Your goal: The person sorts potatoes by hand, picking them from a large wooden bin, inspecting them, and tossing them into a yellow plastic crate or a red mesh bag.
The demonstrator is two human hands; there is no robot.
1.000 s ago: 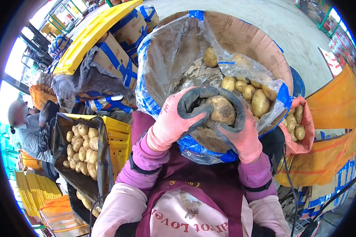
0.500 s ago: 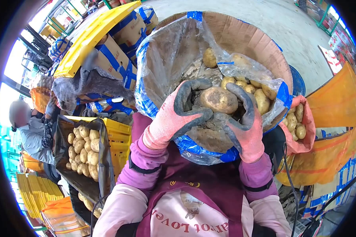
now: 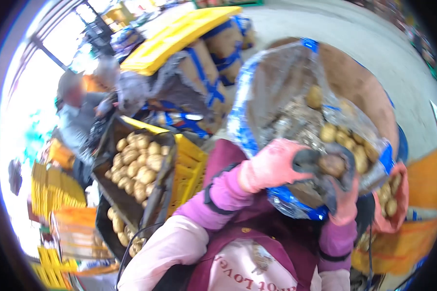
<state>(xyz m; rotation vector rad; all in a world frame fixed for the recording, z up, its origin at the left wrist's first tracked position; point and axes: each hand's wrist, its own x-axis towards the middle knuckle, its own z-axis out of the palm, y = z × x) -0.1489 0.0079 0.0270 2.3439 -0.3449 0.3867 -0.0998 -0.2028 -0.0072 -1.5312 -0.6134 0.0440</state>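
Observation:
A brown potato (image 3: 332,166) is in my right hand (image 3: 344,186), whose gloved fingers and thumb curl round it. My left hand (image 3: 281,164) is at the potato's left edge, its dark fingertips and thumb apart; blur hides whether they touch it. Both hands wear pink gloves with dark grey palms and fingers. They are over the near side of a large round cardboard container (image 3: 359,72) lined with clear plastic and blue tape. Inside it, several potatoes (image 3: 347,140) lie at the right, and a single potato (image 3: 314,97) sits farther back on dirty plastic.
Left of me, a yellow crate (image 3: 187,165) with a dark liner holds many potatoes (image 3: 138,162). More potatoes (image 3: 124,233) lie below it. A pink sack (image 3: 398,199) of potatoes stands at the right. Taped boxes (image 3: 199,72) and a person (image 3: 80,116) are beyond.
My view has swung left, so the container appears farther right. The potato, held between both hands before, is now mainly in my right hand, with my left fingers at its edge.

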